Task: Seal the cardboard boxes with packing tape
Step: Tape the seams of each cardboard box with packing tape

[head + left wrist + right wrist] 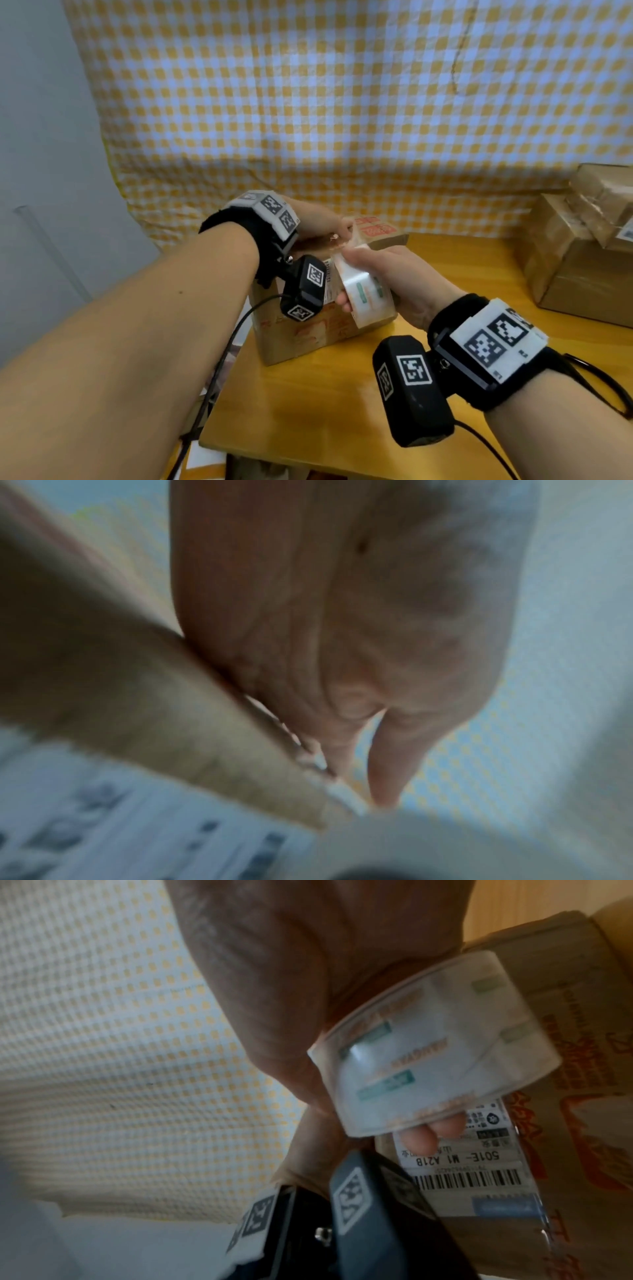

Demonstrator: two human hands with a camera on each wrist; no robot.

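Note:
A brown cardboard box (301, 339) with red print and a white shipping label (462, 1164) stands on the yellow wooden table (342, 411). My right hand (394, 274) grips a roll of clear printed packing tape (366, 296) over the box's near top edge, with fingers (428, 1131) through its core. A short strip runs from the roll up to my left hand (325, 222). That hand lies on the box top, its fingers (383, 777) straight along the cardboard edge (154, 696) and touching the tape end. The left wrist view is blurred.
Several brown taped boxes (582, 260) are stacked at the table's right. A yellow-and-white checked cloth (342, 120) hangs behind the table. A grey wall (41, 137) is on the left. Cables hang from both wrist cameras near the table's front edge.

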